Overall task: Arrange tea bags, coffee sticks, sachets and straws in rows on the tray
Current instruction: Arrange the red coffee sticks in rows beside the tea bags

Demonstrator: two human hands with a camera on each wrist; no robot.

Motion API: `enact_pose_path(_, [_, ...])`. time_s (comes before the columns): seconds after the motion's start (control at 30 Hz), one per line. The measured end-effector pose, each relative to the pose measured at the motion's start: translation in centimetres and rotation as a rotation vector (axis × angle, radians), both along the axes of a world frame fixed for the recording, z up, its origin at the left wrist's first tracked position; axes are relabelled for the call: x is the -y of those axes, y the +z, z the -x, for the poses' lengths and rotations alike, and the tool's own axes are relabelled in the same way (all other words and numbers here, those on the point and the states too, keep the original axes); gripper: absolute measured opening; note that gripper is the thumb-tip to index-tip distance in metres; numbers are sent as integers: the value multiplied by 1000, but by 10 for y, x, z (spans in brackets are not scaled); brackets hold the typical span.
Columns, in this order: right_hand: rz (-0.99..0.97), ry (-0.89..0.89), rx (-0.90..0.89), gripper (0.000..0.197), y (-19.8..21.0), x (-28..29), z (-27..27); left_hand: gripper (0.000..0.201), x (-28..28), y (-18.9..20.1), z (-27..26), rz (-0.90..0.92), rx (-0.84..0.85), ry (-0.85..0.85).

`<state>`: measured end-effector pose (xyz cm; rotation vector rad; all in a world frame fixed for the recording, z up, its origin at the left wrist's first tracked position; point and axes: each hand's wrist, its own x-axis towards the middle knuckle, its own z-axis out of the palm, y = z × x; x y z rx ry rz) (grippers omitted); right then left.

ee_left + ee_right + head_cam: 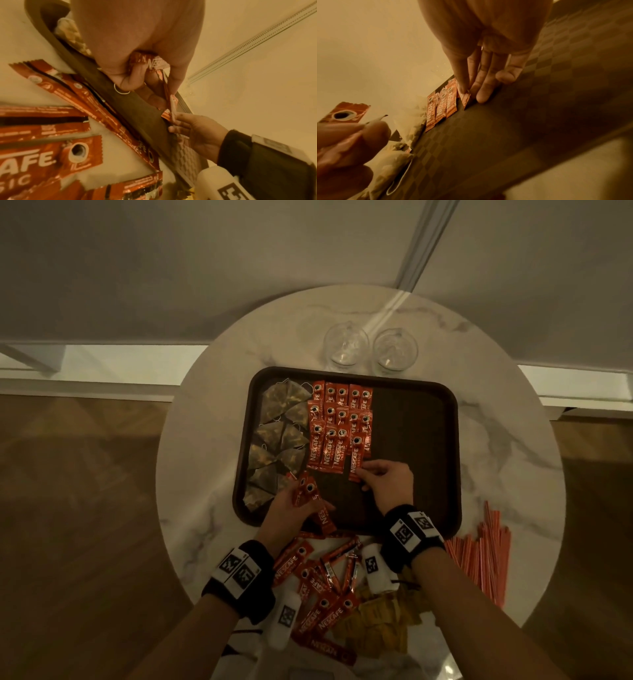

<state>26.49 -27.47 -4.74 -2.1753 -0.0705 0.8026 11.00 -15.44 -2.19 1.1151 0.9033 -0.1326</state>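
Head view, going left to right: tea bags [279,436] fill the tray [414,440] at 9 o'clock, the left hand [291,508] grips a spare bunch of coffee sticks [310,494] at 7, and the right hand [388,479] pinches one stick [356,460] at the center. I'd square that stick's bottom edge with its neighbours and press it flat before letting go, since it looks a bit low and crooked. Sachets [380,621] and straws [486,553] wait on the table [513,457] at 5 o'clock.

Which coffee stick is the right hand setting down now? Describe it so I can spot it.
On the dark tray, find the red block of coffee sticks beside the tea bags. It is the coffee stick at the near right corner, pinched by the right hand, jutting nearer than its row.
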Motion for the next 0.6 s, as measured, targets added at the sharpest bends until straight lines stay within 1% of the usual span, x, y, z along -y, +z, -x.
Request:
enact_pose_path(0.03, [7,2,3,8,0,-1,0,25,0,-1,1,-7,-4,-7])
enact_pose_path(0.17, [28,3,18,3,-1,-8,0,41,-2,-9,4,-54,-58,0])
enact_pose_path(0.23, [43,6,36,3,-1,-9,0,41,-1,-11,6,-88,-81,-16])
enact_pose_path(0.3, [41,-2,39,7,0,-9,1,38,-1,-9,7,-100,-70,-26])
enact_pose_path(0.4, [10,-48,31,10,4,-7,2,36,-2,-5,6,-93,-49,-41])
enact_pose_path(0.5, [-37,-74,32,11,14,2,6,39,-2,-5,3,-143,-57,-62])
enact_pose_path(0.53, [-69,-68,8,14,19,5,8,40,-2,-6,1,-157,-57,-56])
enact_pose_path(0.6, [-157,-32,-101,18,33,13,16,37,-1,-6,-3,-169,-44,-29])
